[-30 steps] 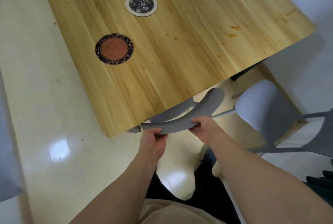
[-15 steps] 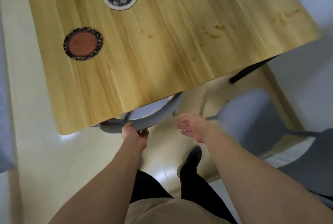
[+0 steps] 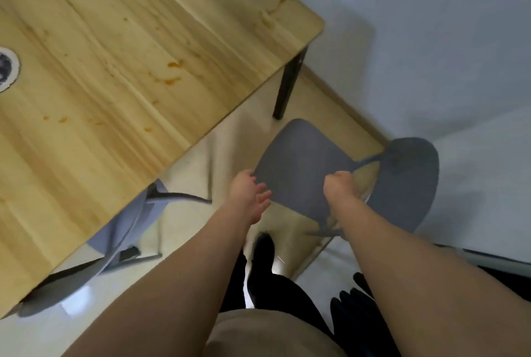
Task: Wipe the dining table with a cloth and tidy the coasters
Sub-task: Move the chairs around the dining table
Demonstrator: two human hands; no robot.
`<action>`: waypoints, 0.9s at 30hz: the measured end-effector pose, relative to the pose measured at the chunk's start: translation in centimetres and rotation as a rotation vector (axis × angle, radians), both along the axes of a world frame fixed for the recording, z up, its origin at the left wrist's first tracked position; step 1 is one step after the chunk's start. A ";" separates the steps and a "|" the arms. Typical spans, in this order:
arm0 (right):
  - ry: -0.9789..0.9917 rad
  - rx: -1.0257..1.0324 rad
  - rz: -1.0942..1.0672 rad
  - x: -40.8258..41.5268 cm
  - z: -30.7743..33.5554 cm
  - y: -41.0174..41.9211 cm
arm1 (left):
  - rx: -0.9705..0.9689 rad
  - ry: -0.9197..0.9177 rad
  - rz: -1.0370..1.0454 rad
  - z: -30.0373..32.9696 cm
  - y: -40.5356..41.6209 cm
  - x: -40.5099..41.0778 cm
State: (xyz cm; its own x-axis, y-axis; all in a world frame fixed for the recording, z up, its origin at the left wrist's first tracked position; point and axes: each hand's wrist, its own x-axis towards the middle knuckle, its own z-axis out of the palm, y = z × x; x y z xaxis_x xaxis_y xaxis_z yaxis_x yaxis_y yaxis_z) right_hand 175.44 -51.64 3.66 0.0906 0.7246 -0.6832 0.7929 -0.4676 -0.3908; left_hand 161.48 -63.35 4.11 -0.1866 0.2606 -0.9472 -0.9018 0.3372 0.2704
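Wooden table (image 3: 120, 75) fills the upper left of the frame, its top marked with orange spots (image 3: 172, 72) near the centre and lower left. One coaster (image 3: 7, 69), white rim with a dark pattern, sits at the left edge, cut off by the frame. No cloth in view; no containers either.

Grey chair (image 3: 301, 161) at centre right, below the table's dark leg (image 3: 288, 86). Left hand (image 3: 250, 193) at the seat's left edge, fingers spread and loose, just touching or just beside it; blur hides which. Right hand (image 3: 340, 184) curled into a fist at the seat where it meets the chair back (image 3: 408, 184); cannot tell whether it clamps the chair.

Second chair (image 3: 126, 227) tucked half under the table at lower left, mostly hidden. Dark shoe (image 3: 263, 253) on the pale floor (image 3: 184, 227) between the arms. Whole frame motion-blurred.
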 end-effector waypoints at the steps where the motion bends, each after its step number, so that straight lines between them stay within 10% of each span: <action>1: -0.018 0.024 -0.036 1.0 -0.3 0.6 | 0.014 -0.008 -0.073 0.1 1.4 1.1; 9: -0.325 0.161 -0.297 9.6 0.5 5.6 | 0.059 -0.067 -0.408 -1.6 8.9 10.6; 19: -0.160 -0.068 -0.777 11.7 0.4 8.8 | -0.084 -0.107 -0.532 -2.7 8.9 12.6; 27: 0.046 -0.128 -0.453 7.6 1.3 10.3 | -0.096 0.095 -0.517 0.4 9.5 8.7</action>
